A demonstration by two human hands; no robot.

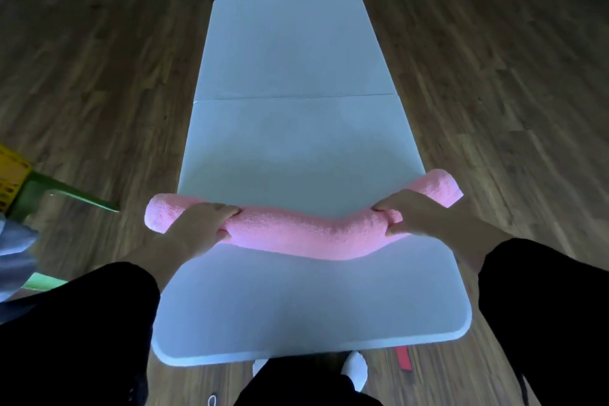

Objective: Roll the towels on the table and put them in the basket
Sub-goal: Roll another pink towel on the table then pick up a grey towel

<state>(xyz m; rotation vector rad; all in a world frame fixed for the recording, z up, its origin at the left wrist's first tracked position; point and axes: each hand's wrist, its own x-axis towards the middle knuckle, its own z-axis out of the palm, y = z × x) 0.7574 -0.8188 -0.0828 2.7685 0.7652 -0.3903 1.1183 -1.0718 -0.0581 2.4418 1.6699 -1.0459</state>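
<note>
Pink towel, rolled long, lies across the white table. The left hand and the right hand each grip it with curled fingers.

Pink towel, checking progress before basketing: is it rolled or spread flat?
Rolled: the pink towel forms a long tube across the table, gripped by the left hand and right hand.

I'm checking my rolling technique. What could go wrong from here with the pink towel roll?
The pink towel roll sags in the middle between the left hand and right hand, so it might loosen. Both ends jut past the hands unsupported and could unfurl. The yellow basket sits off the table at the left, so the carry may slacken it.
</note>
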